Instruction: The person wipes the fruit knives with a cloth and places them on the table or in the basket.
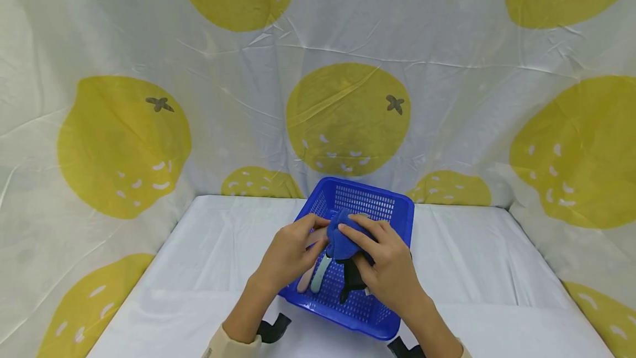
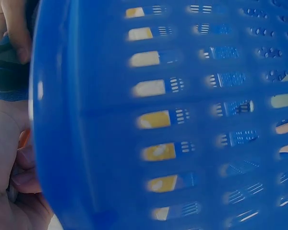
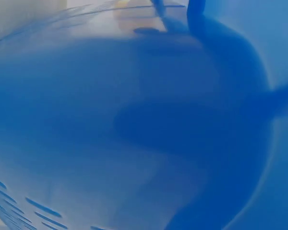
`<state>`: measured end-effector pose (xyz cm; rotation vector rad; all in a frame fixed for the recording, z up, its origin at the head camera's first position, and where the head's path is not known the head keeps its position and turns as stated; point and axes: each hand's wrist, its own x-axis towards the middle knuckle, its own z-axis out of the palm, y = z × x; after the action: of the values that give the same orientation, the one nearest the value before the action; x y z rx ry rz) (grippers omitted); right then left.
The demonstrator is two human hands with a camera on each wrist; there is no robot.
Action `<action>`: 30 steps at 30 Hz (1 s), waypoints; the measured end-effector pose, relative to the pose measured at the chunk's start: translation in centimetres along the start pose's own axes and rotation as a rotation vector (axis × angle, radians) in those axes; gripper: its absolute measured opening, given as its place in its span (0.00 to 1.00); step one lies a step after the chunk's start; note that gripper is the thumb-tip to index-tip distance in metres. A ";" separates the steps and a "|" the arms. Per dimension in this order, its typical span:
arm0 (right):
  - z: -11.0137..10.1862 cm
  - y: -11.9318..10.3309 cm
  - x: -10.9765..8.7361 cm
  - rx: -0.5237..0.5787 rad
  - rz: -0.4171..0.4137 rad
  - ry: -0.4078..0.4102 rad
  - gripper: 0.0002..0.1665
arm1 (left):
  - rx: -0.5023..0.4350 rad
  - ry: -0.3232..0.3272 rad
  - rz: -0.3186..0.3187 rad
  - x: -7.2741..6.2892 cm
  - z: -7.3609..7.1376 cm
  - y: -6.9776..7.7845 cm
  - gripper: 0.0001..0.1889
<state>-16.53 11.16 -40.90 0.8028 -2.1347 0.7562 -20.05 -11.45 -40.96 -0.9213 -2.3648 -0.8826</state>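
Over a blue plastic basket [image 1: 403,220], my left hand [image 1: 285,256] pinches a slim pale pinkish thing [image 1: 317,235] between thumb and fingers; its kind cannot be made out. My right hand [image 1: 392,269] grips a bunched blue cloth [image 1: 342,236], which covers the far end of that thing. Inside the basket lie a light teal handle [image 1: 320,274] and a pale pink handle [image 1: 305,280], side by side. A black object [image 1: 353,278] shows below the cloth, partly hidden by the right hand. In the left wrist view, the slotted basket wall [image 2: 105,120] hides much of the left hand [image 2: 5,153].
The basket stands at an angle on a white-covered table [image 1: 238,253]. Behind it hangs a pale curtain [image 1: 238,98] printed with yellow lemons. Black wrist mounts [image 1: 273,329] show near the basket's front edge. Blurred blue plastic [image 3: 134,120] fills most of the right wrist view.
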 end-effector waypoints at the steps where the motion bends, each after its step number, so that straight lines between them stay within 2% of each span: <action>1: 0.0 -0.1 0.0 -0.003 -0.001 -0.007 0.33 | -0.001 -0.002 0.004 0.0 0.0 0.0 0.14; 13: 0.2 1.0 -0.3 -0.061 0.006 -0.035 0.31 | -0.039 -0.033 0.029 0.0 -0.2 0.3 0.12; 30: -1.6 3.5 -0.1 -0.136 0.099 0.020 0.32 | -0.088 -0.046 -0.017 0.0 -0.6 0.5 0.11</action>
<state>-18.35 14.53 -40.99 0.6202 -2.1940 0.6586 -19.63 -11.57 -40.33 -0.9673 -2.3922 -0.9891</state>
